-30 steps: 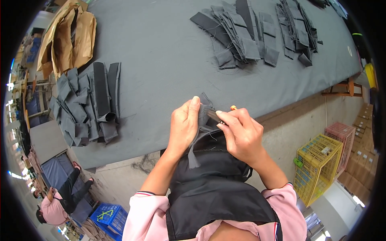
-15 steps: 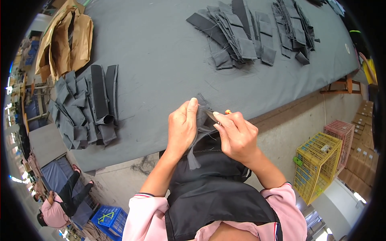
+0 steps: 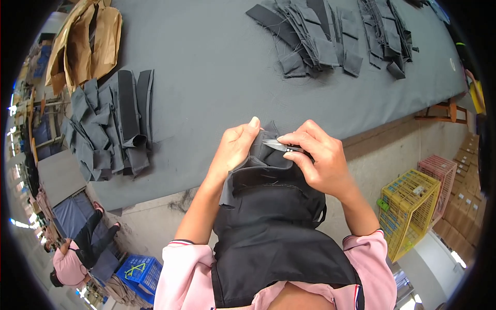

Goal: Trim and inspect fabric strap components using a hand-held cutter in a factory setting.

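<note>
My left hand (image 3: 236,147) is closed on a dark grey fabric strip (image 3: 259,159), thumb pointing up, at the table's near edge. The strip hangs in folds toward my lap, with loose threads along it. Between the thumb and fingers of my right hand (image 3: 324,157) is a pair of thread snips (image 3: 275,145). Its pointed metal blades aim left and lie against the upper part of the strip, close to my left fingers. The grip of the snips is mostly hidden in my palm. A black apron (image 3: 279,243) covers my lap.
Grey cloth covers the table (image 3: 201,77). Fabric strips (image 3: 98,129) lie piled at left beside a brown paper bag (image 3: 106,41); more bundles (image 3: 310,39) lie at the far right. Yellow crate (image 3: 411,206) and blue crate (image 3: 139,276) stand on the floor. Another person (image 3: 72,261) is at lower left.
The snips have turned so that their blades now show clearly, pointing left. My right hand has moved slightly right and up. The strip's lower end has swung left under my left wrist.
</note>
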The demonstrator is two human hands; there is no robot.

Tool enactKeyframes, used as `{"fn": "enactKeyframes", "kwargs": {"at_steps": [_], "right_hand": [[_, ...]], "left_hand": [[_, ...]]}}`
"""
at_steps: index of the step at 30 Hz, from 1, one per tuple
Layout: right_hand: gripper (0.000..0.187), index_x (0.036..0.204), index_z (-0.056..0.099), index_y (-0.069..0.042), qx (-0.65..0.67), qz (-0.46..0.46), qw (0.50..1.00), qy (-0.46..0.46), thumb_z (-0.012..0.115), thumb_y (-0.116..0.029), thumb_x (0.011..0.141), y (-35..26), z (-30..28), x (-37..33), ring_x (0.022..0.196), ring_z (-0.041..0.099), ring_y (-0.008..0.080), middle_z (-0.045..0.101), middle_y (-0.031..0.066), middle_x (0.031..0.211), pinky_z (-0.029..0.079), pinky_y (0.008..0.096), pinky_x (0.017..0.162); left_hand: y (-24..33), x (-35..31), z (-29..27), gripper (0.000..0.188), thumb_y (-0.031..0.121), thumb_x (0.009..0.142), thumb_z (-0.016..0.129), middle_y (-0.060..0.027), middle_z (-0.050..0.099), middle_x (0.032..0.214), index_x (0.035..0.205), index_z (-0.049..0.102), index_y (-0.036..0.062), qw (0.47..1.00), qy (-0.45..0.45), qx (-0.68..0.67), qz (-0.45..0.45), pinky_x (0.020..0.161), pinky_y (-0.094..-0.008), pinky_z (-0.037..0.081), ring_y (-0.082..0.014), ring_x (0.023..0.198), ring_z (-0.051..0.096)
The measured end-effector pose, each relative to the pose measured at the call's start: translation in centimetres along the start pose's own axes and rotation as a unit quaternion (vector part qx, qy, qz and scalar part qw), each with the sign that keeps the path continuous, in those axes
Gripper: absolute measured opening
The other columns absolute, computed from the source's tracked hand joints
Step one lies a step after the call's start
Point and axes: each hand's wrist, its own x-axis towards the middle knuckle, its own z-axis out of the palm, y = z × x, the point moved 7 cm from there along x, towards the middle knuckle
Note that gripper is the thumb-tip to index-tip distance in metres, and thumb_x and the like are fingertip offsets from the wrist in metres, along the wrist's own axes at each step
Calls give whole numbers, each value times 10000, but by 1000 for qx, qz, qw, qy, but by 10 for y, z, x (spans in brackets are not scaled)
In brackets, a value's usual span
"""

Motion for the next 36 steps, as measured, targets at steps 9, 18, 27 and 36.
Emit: {"fn": "enactKeyframes", "kwargs": {"at_steps": [9, 18, 27, 36], "right_hand": [[238, 900, 635, -52, -63, -99, 992, -52, 704, -56, 673, -11, 4, 11, 696, 573, 263, 556, 78, 777, 477, 359, 660], [245, 896, 639, -64, -74, -135, 985, -73, 710, -79, 662, -13, 2, 13, 682, 565, 252, 558, 63, 761, 485, 359, 687], [219, 873, 657, -71, -68, -178, 979, -75, 708, -81, 661, -10, 6, 9, 645, 552, 230, 548, 45, 710, 506, 390, 824], [235, 874, 664, -69, -35, -94, 993, -66, 716, -60, 645, -5, -5, 8, 643, 558, 223, 539, 52, 713, 521, 347, 742]], "left_hand": [[9, -6, 2, 486, 442, 957, 467, 23, 573, 744, 865, 636, -4, 999, -25, 22, 19, 652, -228, 419, -58, 706, 482], [4, -4, 2, 411, 397, 953, 499, 13, 584, 729, 838, 624, 22, 997, -71, 8, 5, 579, -212, 416, -51, 639, 500], [2, -3, 4, 413, 413, 946, 506, 18, 584, 731, 851, 624, 29, 998, -59, -4, -15, 566, -204, 408, -48, 629, 493], [1, -3, 7, 403, 426, 944, 502, 38, 570, 698, 853, 631, 56, 997, -68, -22, -14, 534, -196, 385, -32, 593, 467]]}}
